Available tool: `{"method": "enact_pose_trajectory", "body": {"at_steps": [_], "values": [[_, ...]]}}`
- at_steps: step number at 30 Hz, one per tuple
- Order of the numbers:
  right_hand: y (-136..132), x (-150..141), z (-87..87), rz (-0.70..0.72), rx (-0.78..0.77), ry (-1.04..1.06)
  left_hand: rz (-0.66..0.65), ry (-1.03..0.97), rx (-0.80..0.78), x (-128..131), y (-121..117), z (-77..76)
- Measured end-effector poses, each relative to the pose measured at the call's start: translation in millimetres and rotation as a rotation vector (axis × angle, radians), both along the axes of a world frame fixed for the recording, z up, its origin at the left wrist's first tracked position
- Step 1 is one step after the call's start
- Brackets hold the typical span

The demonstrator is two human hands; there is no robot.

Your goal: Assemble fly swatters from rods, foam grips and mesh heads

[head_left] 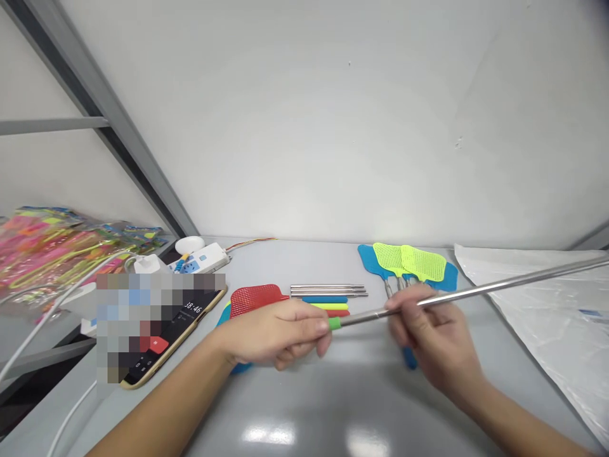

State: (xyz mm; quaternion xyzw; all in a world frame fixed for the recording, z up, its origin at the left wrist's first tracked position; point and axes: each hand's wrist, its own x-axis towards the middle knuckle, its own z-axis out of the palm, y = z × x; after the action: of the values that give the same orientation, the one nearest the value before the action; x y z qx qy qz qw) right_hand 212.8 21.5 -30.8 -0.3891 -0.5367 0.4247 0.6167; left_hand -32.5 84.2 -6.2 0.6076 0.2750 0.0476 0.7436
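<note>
The metal rod (pixel 504 287) slants above the table (pixel 304 406), running out past the right edge of view. At its lower end, the green tip (pixel 335 324) sits pinched between thumb and fingers of the left hand (pixel 285 333). Farther along, the rod passes between the thumb and curled fingers of the right hand (pixel 438 339), closed around it. Thinner rods (pixel 323 291) lie beyond, near a red swatter head (pixel 259 299).

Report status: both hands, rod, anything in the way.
Left hand pinching green end. Right hand gripping metal rod partway along. Far end out of frame. Nothing seen blocking it; fly swatters lie beyond right hand.
</note>
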Motion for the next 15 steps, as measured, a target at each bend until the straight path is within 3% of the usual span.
{"method": "enact_pose_trajectory", "body": {"at_steps": [3, 10, 15], "values": [[-1, 1, -3.3, 0.093, -0.022, -0.072, -0.009, -0.008, -0.013, 7, -4, -0.2], [15, 20, 14.4, -0.069, -0.046, 0.225, 0.067, 0.054, -0.005, -9, 8, -1.1], [12, 2, 4.3, -0.019, -0.077, 0.212, 0.055, 0.043, -0.018, -4, 7, -4.9]]}}
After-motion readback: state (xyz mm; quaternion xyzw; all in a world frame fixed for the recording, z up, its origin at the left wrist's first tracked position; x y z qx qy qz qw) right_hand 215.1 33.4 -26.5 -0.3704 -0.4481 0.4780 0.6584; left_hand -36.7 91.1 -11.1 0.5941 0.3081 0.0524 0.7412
